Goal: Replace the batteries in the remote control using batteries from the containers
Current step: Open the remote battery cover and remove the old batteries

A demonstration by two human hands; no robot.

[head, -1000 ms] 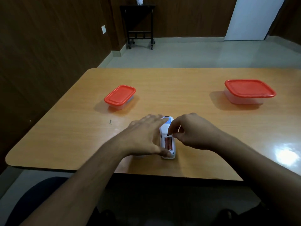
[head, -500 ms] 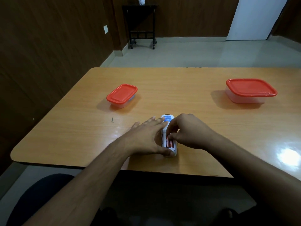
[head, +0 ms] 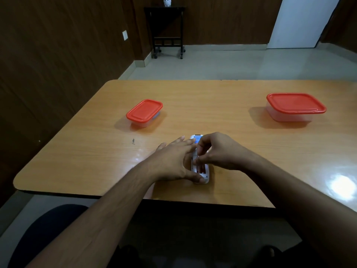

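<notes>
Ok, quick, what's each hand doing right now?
Left hand: open, fingers straight, steadying the remote.
Right hand: fingertips pinching at a battery in the remote.

Looks like a plain meeting or office-type room: dark wood-panelled walls [head: 58,55], pale tiled floor [head: 231,64], a big laminate table [head: 212,97], a small black wheeled stand [head: 167,31] by the wall, and a white door [head: 301,22].

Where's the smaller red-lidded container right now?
In the head view, the smaller container sits on the table, lid on, left of centre, beyond and left of the remote and apart from both hands.
</notes>
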